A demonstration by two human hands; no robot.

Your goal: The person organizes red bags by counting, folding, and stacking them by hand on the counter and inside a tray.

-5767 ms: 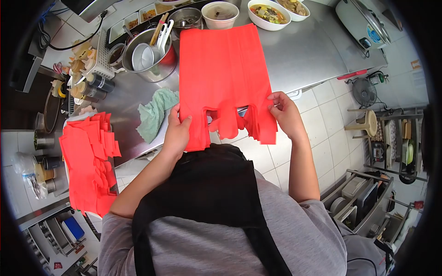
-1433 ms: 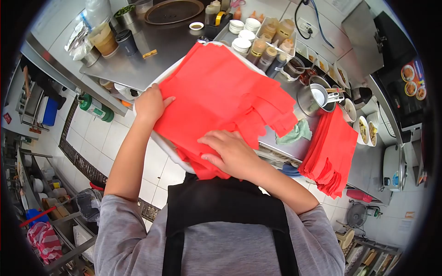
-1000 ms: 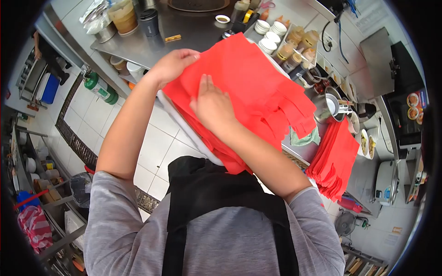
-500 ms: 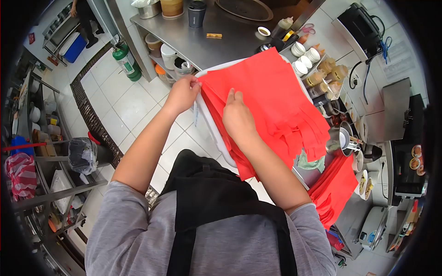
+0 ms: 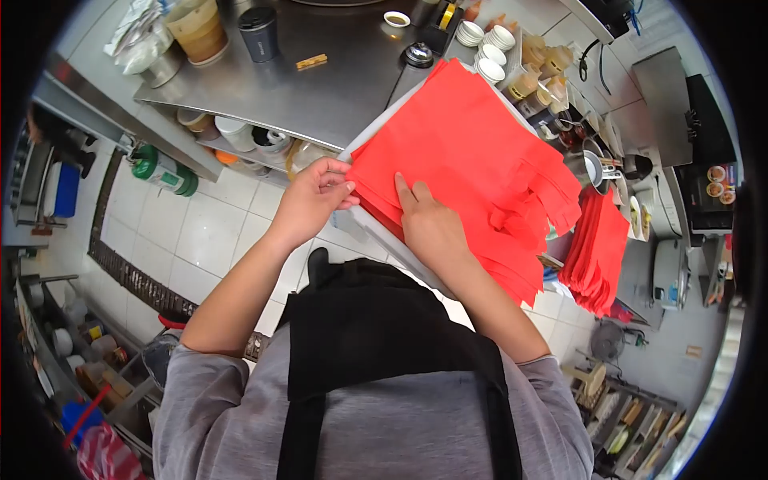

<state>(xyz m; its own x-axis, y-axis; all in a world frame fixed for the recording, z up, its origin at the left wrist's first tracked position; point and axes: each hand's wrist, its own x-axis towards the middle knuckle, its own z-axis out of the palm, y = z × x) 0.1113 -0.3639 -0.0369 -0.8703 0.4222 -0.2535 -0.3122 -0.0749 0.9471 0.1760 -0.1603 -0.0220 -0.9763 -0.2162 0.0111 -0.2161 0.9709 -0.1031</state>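
A thick stack of red fabric bags [image 5: 472, 136], with strap-like handle ends at the right, lies over a white plastic tub [image 5: 384, 120] in front of me. My left hand [image 5: 314, 198] is at the stack's near-left corner. Its fingers are curled there, with thumb and index finger at the edge of the bags; the exact contact is partly hidden. My right hand [image 5: 432, 228] rests on the top bag, index and middle fingers stretched out and pressing on it, the others bent. A second bundle of red bags [image 5: 596, 252] hangs at the right.
Behind the tub stands a steel counter [image 5: 336, 88] with a dark tumbler [image 5: 258, 36], a container of brown liquid [image 5: 196, 32] and a small sauce dish [image 5: 396, 19]. White cups [image 5: 490, 54] and sauce bottles [image 5: 532, 84] line the right. A green cylinder [image 5: 164, 170] is at the left.
My view has turned and shifted, so the counter looks closer. The left fingers have loosened from a tight pinch at the corner, and the bags' near edges look less fanned. The right hand remains on the stack.
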